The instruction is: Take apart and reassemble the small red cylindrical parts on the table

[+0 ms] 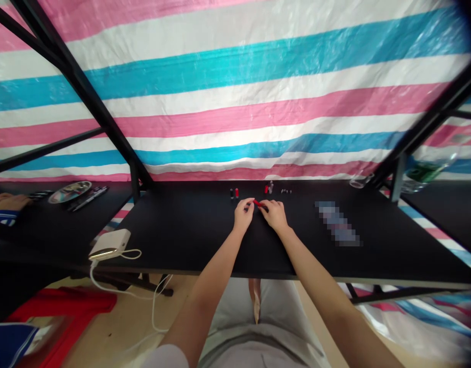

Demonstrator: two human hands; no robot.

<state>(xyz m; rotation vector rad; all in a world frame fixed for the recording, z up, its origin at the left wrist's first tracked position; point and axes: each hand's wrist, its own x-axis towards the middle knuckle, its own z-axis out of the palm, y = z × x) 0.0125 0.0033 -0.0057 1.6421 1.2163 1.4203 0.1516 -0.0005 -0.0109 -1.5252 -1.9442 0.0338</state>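
Observation:
Both my hands rest on a black table (189,235) near its far middle. My left hand (243,213) and my right hand (274,213) pinch the two ends of a small red object (257,203) held between them, fingers closed. Just beyond my hands stand tiny items: a black and a red piece (234,193), a red and pale pair (268,188), and some small dark bits (285,191).
A white power bank (110,244) with a cable lies at the table's left front corner. A blurred patch (337,229) lies to the right. Another person's hand (7,202) rests on the left table near a metal tray (70,191) and pens. Black frame poles and a striped tarp stand behind.

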